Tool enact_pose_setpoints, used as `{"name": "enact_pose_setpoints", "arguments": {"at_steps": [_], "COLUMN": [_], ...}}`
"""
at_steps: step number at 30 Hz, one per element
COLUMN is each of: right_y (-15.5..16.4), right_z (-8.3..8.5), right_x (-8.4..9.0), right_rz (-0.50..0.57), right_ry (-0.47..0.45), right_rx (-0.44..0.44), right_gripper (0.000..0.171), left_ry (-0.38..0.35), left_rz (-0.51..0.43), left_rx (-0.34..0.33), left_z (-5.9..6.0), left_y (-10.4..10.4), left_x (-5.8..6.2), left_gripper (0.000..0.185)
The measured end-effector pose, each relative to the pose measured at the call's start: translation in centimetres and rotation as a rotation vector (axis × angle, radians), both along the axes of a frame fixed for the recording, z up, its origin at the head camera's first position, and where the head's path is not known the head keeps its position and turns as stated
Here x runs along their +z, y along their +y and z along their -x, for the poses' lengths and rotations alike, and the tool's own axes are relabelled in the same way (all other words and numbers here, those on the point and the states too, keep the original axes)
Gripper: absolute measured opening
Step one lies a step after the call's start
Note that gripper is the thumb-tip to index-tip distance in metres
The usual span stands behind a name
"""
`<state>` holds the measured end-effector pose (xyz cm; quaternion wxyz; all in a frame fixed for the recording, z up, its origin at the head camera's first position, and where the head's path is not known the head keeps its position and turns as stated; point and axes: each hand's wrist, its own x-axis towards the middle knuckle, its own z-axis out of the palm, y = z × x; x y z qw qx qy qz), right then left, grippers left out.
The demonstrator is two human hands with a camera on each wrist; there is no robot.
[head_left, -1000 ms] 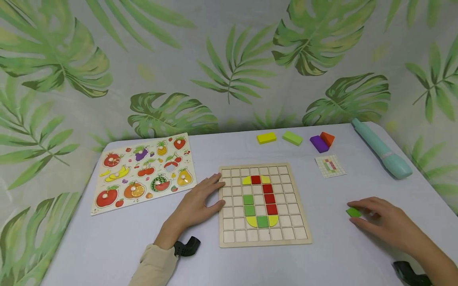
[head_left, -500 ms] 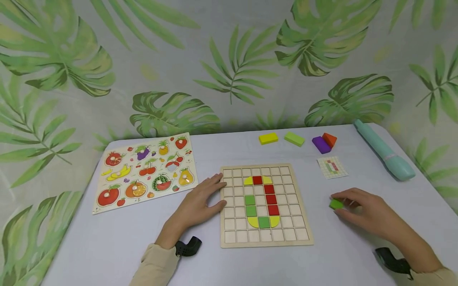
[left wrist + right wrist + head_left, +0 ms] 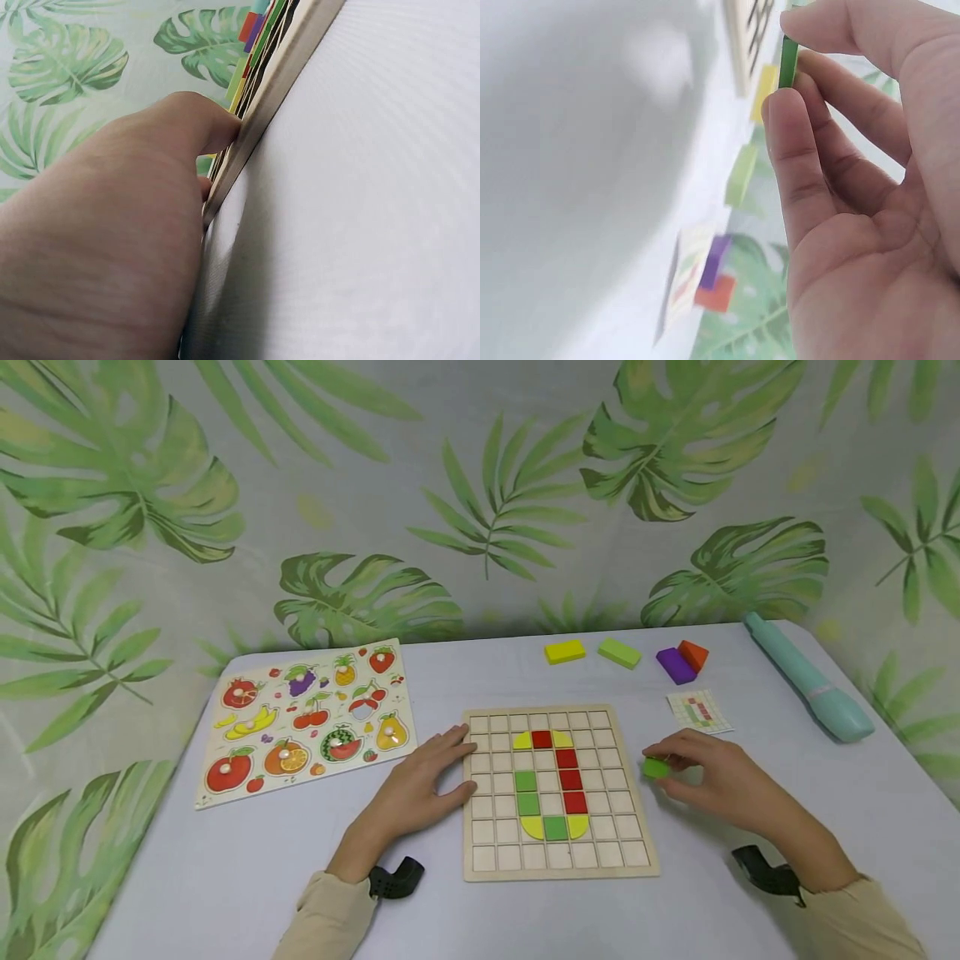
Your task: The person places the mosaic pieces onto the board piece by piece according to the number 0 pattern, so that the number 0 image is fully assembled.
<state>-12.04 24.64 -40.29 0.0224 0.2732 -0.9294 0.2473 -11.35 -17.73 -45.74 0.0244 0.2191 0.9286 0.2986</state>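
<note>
A wooden grid board (image 3: 487, 858) lies mid-table, its squares partly filled by red tiles (image 3: 569, 779), green tiles (image 3: 528, 803) and yellow rounded tiles (image 3: 532, 827) that form a ring. My left hand (image 3: 416, 789) rests against the board's left edge, fingers fairly straight; in the left wrist view the thumb (image 3: 217, 131) touches the board's side. Off the right edge of the board, my right hand (image 3: 723, 777) pinches a green tile (image 3: 656, 768) between thumb and fingertips. That tile (image 3: 788, 64) appears edge-on in the right wrist view.
A fruit puzzle board (image 3: 300, 727) lies at left. Along the back are a yellow block (image 3: 565, 652), a light green block (image 3: 619, 652), a purple block (image 3: 676, 666) and an orange triangular block (image 3: 693, 655). A pattern card (image 3: 699, 711) and a teal wand-like object (image 3: 810, 681) lie at right.
My right hand has moved left and a little away from me, carrying the green tile from the right side of the table close to the grid board. My left hand has stayed at the board's edge.
</note>
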Motion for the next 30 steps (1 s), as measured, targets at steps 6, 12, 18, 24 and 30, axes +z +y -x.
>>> {"name": "enact_pose_setpoints", "arguments": {"at_steps": [6,12,18,24,30], "right_y": [-2.2,-4.5,-6.7,-8.7,-10.6], "right_z": [0.8,1.6,2.2,2.7,3.1], "right_x": [0.4,0.6,0.6,0.6,0.1], "right_rz": [0.030,0.046,0.076,0.105,0.122], "right_ry": [-0.027,-0.083,-0.112,-0.147,-0.167], "right_rx": [0.041,0.055,0.084,0.122,0.153], "right_gripper": [0.037,0.033,0.034,0.032,0.030], "left_ry": [0.001,0.004,-0.001,-0.009,-0.009], "left_rz": [-0.003,-0.001,-0.003,-0.006,-0.004], "left_rx": [-0.004,-0.002,0.000,0.003,0.001], "left_z": [0.0,0.0,0.0,0.0,0.0], "left_y": [0.1,0.1,0.0,0.0,0.0], "left_x": [0.1,0.2,0.2,0.2,0.2], "left_gripper": [0.057,0.058,0.058,0.057,0.057]}}
